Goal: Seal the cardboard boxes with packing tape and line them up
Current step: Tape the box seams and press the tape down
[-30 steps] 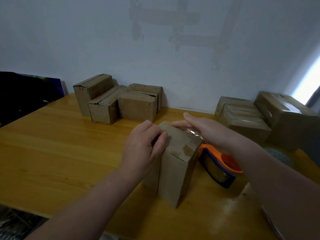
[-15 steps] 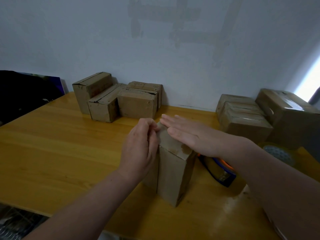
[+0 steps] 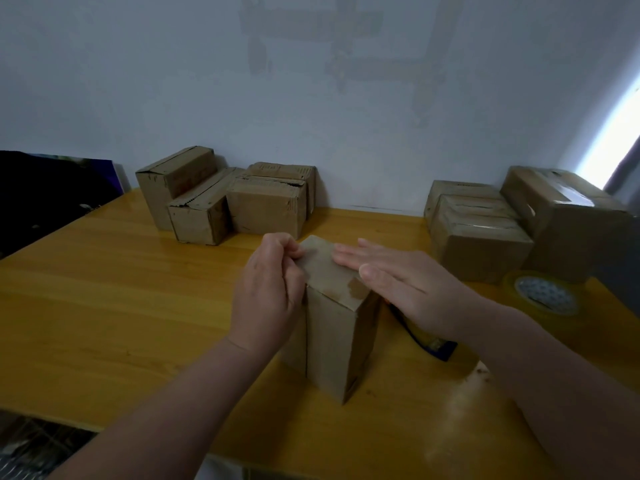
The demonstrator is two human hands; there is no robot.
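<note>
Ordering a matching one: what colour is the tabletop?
The tabletop is glossy yellow-orange wood; head view shows it best.

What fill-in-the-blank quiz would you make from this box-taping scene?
1. The right hand lies ____ on the upright box's top.
2. The left hand pinches the box's top edge with ____ fingers.
3. The tape roll sits on the table, to the ____ of that box.
Missing words: flat, curled, right.
</note>
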